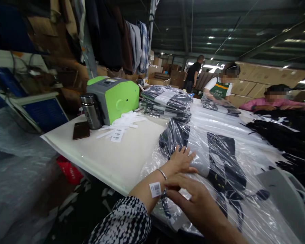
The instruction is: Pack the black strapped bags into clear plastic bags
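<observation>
My left hand (181,160) lies flat on a clear plastic bag with a folded dark garment (222,152) inside, its fingers spread. A broad grey band (197,149) crosses the bagged garment. My right hand (190,196) is bent beside my left wrist, index finger and thumb brought together in a pinch. At those fingertips, over my left forearm, is a small white barcode label (155,189); whether it also touches the skin is unclear. A bracelet circles my left wrist.
A green and grey machine (123,98) stands at the table's left, beside a steel flask (90,111), a phone (81,130) and printed labels (117,134). Bagged garments (166,100) are stacked behind. Two people sit across the table; another stands farther back. Black garments (271,135) lie at right.
</observation>
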### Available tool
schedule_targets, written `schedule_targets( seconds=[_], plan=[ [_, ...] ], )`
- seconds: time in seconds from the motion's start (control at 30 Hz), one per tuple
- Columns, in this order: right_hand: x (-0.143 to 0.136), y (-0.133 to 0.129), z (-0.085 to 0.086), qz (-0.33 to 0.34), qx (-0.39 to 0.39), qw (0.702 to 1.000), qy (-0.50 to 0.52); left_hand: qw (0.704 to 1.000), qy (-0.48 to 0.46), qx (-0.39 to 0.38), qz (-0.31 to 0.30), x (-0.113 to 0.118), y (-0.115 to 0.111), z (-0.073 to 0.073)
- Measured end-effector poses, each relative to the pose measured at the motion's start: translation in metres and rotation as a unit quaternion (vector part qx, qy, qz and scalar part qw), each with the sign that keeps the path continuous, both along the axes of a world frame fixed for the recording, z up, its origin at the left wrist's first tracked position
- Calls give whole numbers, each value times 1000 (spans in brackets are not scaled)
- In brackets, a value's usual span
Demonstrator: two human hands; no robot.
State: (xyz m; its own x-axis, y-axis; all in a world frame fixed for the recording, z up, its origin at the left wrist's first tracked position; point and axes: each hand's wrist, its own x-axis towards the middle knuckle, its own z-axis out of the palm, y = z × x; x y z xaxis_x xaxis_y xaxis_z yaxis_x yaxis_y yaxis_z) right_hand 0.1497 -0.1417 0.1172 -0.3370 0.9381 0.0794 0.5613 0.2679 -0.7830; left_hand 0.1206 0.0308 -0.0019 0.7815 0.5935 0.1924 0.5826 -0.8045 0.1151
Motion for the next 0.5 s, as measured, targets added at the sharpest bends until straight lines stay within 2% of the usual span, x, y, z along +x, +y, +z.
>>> schedule_targets(
  seconds=[0.1,0.2,0.33,0.5],
  plan=[
    [-31,27,7,90,-2,996,-25,1000,-11,13,-2,-1,0,0],
    [-37,35,4,139,-49,987,-57,1000,-22,16,-1,-2,0,0],
    [-36,43,-1,127,-103,986,-44,1000,-19,5,0,-2,0,-1],
    [-38,53,-13,123,-99,987,-9,1000,-31,1,0,-2,0,-1]
  ],
)
